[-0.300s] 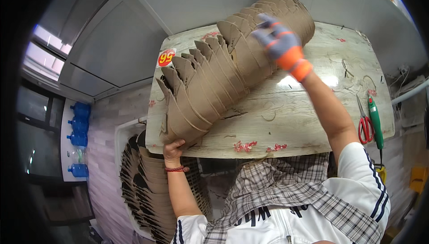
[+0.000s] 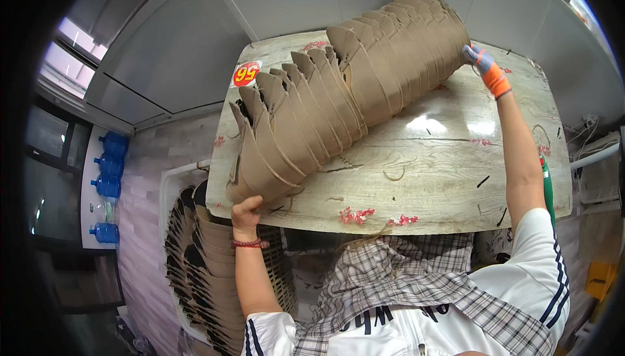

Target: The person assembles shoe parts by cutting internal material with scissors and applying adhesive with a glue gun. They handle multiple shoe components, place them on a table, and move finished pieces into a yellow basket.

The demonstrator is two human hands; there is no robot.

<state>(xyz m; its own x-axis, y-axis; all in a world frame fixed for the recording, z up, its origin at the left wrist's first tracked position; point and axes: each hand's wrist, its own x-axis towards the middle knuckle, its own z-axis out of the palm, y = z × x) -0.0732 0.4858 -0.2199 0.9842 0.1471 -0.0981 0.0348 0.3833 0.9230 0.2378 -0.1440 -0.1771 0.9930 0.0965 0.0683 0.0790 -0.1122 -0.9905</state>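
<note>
A long row of nested brown boot uppers [image 2: 306, 125], their pointed flaps facing up and left, lies diagonally across the table [image 2: 416, 180]. At the row's near left end is my bare left hand [image 2: 246, 214], gripping the bottom edge with the thumb on top; its other fingers are mostly hidden. My right hand [image 2: 483, 66], in a grey and orange glove, has its fingers against the far right end of the row, the tips partly out of sight behind it.
Under the table's left side, a white bin [image 2: 170, 190] holds more nested uppers [image 2: 218, 271]. A green-handled tool [image 2: 547, 190] lies at the right edge, partly behind my arm. Blue water bottles [image 2: 106, 185] line the left wall. Scraps of thread dot the tabletop.
My right hand has moved right from above the row to its far end. The row has shifted slightly, and my left hand remains at the near end. My right arm now covers the red scissors.
</note>
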